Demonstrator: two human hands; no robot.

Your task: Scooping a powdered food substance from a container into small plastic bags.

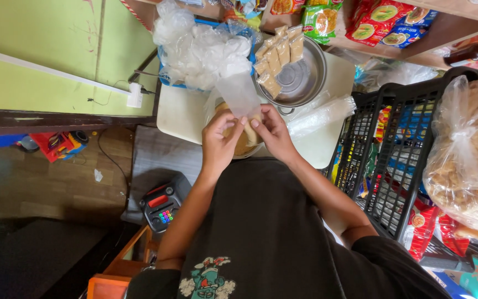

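Note:
My left hand [221, 138] and my right hand [272, 130] both pinch the bottom edge of a small clear plastic bag [238, 94], held upright over a bowl of tan snack pieces [243, 145]. The bowl rests on a small cream table [181, 113] and is mostly hidden by my hands. Just beyond, a metal pan [305, 77] has a row of small filled snack packets [276, 55] leaning along its left rim.
A heap of clear plastic bags [197, 47] fills a blue tray at the back. A black crate [394, 149] of packets stands right, beside a large bag of fried snacks [468, 160]. Shelves of packaged snacks [383, 22] are behind; a toy register [161, 207] lies on the floor.

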